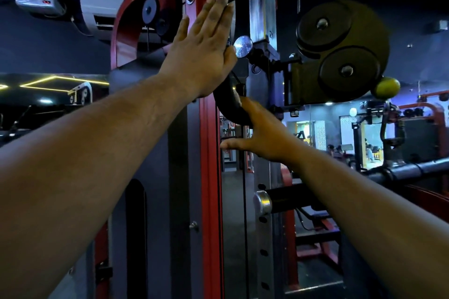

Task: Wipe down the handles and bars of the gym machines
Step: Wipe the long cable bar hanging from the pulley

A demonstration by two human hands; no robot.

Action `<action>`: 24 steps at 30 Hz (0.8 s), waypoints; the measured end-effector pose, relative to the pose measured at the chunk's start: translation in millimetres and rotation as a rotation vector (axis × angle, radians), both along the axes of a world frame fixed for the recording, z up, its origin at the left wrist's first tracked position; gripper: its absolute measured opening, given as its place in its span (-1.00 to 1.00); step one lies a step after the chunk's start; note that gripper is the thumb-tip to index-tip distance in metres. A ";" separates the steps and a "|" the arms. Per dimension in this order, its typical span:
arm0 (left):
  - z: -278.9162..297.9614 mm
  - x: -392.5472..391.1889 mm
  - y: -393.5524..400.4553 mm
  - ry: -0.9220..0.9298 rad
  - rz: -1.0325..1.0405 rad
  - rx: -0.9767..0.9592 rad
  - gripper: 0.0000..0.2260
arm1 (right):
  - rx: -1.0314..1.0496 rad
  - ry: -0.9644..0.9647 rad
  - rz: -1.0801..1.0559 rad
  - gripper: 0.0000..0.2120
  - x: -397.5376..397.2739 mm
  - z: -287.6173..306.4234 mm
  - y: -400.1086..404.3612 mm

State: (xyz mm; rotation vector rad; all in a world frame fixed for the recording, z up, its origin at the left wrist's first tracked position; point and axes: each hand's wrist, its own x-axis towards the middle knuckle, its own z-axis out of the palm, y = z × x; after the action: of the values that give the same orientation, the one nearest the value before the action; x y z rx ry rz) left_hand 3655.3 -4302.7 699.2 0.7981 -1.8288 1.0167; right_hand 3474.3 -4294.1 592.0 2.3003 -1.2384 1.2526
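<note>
the tall red and grey steel upright of the gym machine [209, 153] fills the middle of the view from twelve to six o'clock. at two o'clock from its centre hangs a dark olive pulley housing with two round black wheels [340, 51], and a yellow-green ball [386, 87] sits at its lower right edge. at four o'clock a dark padded horizontal bar [413, 168] runs off to the right, and below it a short black peg with a chrome end cap [263, 202] sticks out from the perforated post.

the left hand [204, 48] reaches up toward twelve o'clock, fingers straight and held together, palm flat against the red upright near its top bracket; it holds nothing. the right hand [262, 136] sits lower, at about three o'clock from the upright's middle, thumb stretched out to the left and fingers wrapped behind the curved black padded handle [228, 102], gripping its lower end. that handle arcs between the two hands, just right of the red column. a shiny round chrome knob [242, 46] sits just beside the left hand's little-finger edge. a white wall air conditioner [104, 5] hangs at eleven o'clock.
</note>
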 end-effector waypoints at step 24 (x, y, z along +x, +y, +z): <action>-0.1 2.9 -0.9 -0.007 -0.018 0.021 -0.39 | -0.222 -1.129 0.113 -0.84 55.8 -46.9 10.0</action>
State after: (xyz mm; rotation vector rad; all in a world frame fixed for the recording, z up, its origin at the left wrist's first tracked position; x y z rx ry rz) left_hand 3658.2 -4303.6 699.1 0.7909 -1.8522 0.9910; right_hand 3530.1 -4284.1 545.1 1.4445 -1.0923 2.7232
